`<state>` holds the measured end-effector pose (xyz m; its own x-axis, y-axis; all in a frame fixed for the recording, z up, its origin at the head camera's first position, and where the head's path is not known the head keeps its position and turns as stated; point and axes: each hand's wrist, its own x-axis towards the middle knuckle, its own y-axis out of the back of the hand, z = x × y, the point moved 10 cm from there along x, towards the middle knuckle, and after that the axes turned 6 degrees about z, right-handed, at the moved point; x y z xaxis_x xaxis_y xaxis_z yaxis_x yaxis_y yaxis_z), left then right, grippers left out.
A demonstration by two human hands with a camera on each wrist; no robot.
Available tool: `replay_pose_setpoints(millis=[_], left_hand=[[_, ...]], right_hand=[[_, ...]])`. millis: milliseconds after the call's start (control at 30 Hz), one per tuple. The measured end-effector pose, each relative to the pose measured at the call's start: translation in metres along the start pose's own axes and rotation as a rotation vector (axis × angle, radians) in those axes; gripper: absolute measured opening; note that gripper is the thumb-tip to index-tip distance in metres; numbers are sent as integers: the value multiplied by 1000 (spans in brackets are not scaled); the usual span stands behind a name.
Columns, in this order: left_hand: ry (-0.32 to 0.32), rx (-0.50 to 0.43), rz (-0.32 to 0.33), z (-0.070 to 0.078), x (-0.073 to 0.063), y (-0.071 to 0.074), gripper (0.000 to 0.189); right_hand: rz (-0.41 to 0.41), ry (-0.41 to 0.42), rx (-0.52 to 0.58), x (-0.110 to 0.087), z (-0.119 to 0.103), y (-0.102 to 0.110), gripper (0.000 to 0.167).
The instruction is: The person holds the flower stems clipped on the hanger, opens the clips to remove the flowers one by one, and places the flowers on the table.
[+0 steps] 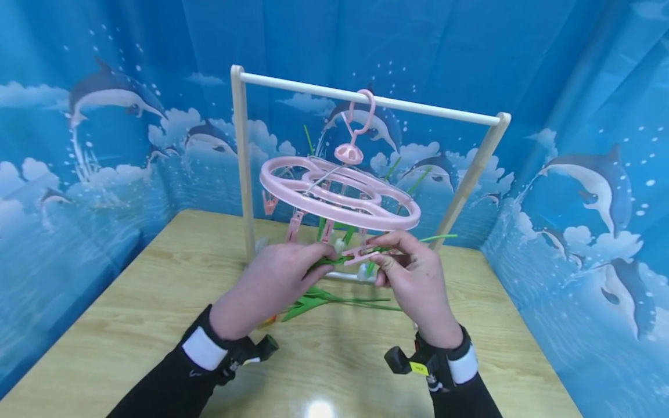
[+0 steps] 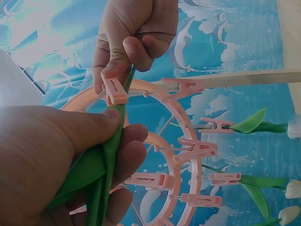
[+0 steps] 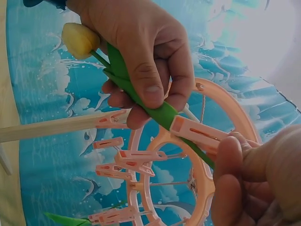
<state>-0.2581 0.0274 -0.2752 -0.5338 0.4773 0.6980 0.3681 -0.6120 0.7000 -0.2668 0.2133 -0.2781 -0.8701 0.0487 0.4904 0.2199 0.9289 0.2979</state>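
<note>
A yellow tulip (image 3: pixel 80 41) with green leaves is gripped by my left hand (image 1: pixel 279 271), thumb and fingers pinching its leaves and stem. My right hand (image 1: pixel 418 276) pinches a pink clothespin (image 3: pixel 200 132) by its tail end. The clip's mouth meets the green stem just beyond the left fingertips, and the thin stem end runs on past it toward the right. This clothespin is at the front right, beneath the rim of a round pink clip hanger (image 1: pixel 340 217). In the head view the left hand hides the yellow bloom.
The hanger hooks over the white bar (image 1: pixel 418 105) of a wooden-legged rack. Other pink clips (image 1: pixel 295 225) dangle from it, some gripping white tulips (image 2: pixel 292 189) upside down. Another green-leaved flower (image 1: pixel 313 299) lies on the wooden table (image 1: pixel 157 313) below the hands. A dolphin-print curtain surrounds the table.
</note>
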Motion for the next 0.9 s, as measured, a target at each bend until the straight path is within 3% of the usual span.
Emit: replay_pose_setpoints(millis=[267,500,633,700,767,833,900], left_hand=[[-52,32,35,5,0,0,24],[-54,34,31,7,0,0,23],[-33,7,37,6,0,1,21],[-37,-12,105,4,-1,11,19],[-56,-16,226,2,-3,27,15],[-81,16,362,-1,-5,44,15],[-87,69,449,-8,-5,54,16]], right_hand=[[-21,-14,-44,0,0,-3,9],[-48,191,-211,-3,-17,-8,19],[-64,197,-230,-2,-16,-9,20],[-69,171,-234,0,-12,-7,22],[-70,151,-255,1,-9,-4,23],[-65,150,-282,3,-9,-1,26],[-58,158,-303,4,-9,3,28]])
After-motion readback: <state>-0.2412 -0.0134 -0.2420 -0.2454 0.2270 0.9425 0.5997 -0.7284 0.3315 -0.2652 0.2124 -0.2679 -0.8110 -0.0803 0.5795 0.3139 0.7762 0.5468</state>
